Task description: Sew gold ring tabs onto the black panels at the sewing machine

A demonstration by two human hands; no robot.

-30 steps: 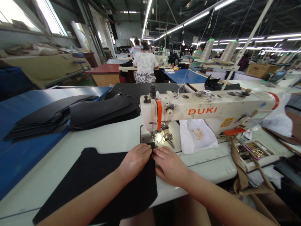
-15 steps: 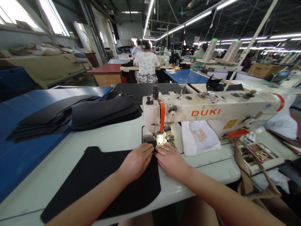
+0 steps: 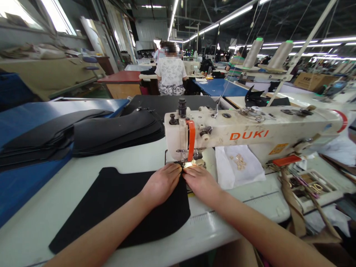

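- Over the last half second, my fingertips have crept closer in beneath the head of the white sewing machine with orange DUKI lettering (image 3: 222,128), and the flat black fabric piece (image 3: 125,196) has come with them.
- That leaves the piece's upper right edge right by the needle area, which I judge to be the spot that needs careful guiding.
- My left hand (image 3: 161,184) lies over that edge, fingers close together and slightly bent, tips on the fabric.
- My right hand (image 3: 201,182) meets it from the other side, fingers together and tips at the edge; I cannot tell whether either hand pinches or just presses.
- The rest of the piece spreads flat, left of the machine, toward the near edge of the white desk (image 3: 78,178).
- A stack of curved black pieces (image 3: 116,133) sits at the desk's far left edge.
- Right of my hands, a white cloth (image 3: 225,170) bears small gold-coloured bits, well apart from the black piece.
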